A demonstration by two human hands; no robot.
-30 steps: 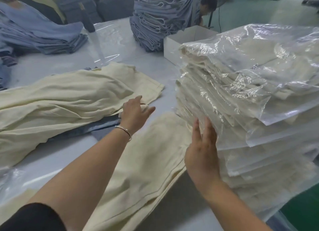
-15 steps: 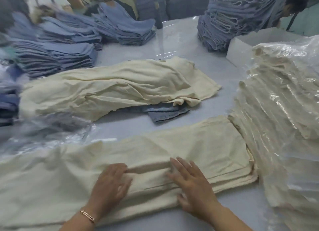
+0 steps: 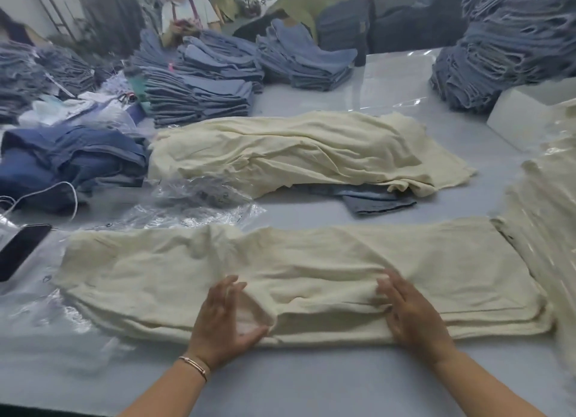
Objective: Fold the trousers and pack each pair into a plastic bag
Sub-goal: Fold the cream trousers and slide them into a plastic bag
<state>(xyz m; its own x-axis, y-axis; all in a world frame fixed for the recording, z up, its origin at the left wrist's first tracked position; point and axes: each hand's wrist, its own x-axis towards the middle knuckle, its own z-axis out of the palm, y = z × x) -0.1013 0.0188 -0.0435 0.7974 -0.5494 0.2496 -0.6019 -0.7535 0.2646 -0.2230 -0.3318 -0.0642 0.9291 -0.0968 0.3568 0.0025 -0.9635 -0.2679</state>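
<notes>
Workshop table (image 3: 311, 385), pale grey. Cream trousers (image 3: 311, 270) stretched across lower centre of frame. Your left hand (image 3: 223, 320) pinches loose fabric fold between thumb and fingers; your right hand (image 3: 411, 314) lies flat, fingers straight, pressing cloth. Crumpled plastic bags (image 3: 199, 198) centre left. Risk: bunched fold under left hand gets creased in, making lopsided fold.

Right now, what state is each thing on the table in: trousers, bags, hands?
Cream trousers: laid out lengthwise, unfolded, not bagged.
Left hand: gripping the near edge of the trousers.
Right hand: flat on the trousers, fingers straight.
Cream pile: loose, unfolded heap.
Plastic bags: empty, crumpled.
Bagged stack: already packed, only partly visible.
Phone: screen dark.
</notes>
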